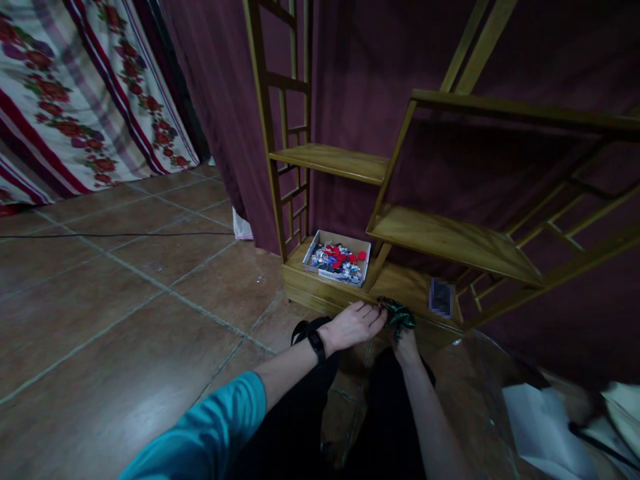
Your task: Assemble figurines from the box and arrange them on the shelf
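Observation:
A dark green, glossy thing with an uneven outline [397,316] is held up in front of the low shelf; its kind is hard to make out. My right hand [405,341] grips it from below, most of its fingers hidden behind it. From the left, my left hand [354,325] reaches to its near edge, fingers bent and pinched together against it. Beyond my left hand, a shallow cardboard box [365,272] sits on the bottom board, filled with many small mixed pieces and red discs [340,257].
A wooden shelf unit [333,160] with staggered boards stands ahead, before a dark purple curtain [350,73]. A blurred dark rectangular item [441,297] lies on its bottom board. White paper [545,427] lies at lower right. A thin cable [125,235] crosses the tiled floor.

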`<state>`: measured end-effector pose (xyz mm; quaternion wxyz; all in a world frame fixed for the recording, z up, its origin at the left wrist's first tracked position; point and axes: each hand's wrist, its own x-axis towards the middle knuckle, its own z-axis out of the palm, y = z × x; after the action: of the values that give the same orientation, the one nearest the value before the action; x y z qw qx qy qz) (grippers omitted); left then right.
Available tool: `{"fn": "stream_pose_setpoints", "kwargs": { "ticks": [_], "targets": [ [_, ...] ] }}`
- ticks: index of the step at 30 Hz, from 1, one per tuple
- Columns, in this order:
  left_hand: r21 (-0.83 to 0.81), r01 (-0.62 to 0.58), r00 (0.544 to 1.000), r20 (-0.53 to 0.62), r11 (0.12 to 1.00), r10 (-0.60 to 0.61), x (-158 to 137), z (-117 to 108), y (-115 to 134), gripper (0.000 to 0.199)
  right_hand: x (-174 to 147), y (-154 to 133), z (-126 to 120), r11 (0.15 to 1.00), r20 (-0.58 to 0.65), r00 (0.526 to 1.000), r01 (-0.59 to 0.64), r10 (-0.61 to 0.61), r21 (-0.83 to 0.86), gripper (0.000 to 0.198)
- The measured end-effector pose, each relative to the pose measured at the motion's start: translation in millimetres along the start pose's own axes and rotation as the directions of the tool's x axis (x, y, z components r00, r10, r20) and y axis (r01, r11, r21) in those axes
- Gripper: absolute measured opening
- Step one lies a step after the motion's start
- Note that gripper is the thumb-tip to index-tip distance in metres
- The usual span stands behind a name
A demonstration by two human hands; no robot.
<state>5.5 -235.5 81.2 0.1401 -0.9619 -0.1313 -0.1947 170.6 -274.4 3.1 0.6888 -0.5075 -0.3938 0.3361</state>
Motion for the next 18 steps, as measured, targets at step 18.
{"fn": "stream_pose_setpoints", "kwargs": {
  "ticks": [18],
  "targets": [
    [-0.885, 0.461, 0.546, 0.222, 0.069, -0.808, -4.7, 67.2, -14.9, 0.023, 9.3, 16.5, -5.8, 0.989, 0.097, 0.984, -0.143, 0.146, -0.043, 0.045]
  ]
}}
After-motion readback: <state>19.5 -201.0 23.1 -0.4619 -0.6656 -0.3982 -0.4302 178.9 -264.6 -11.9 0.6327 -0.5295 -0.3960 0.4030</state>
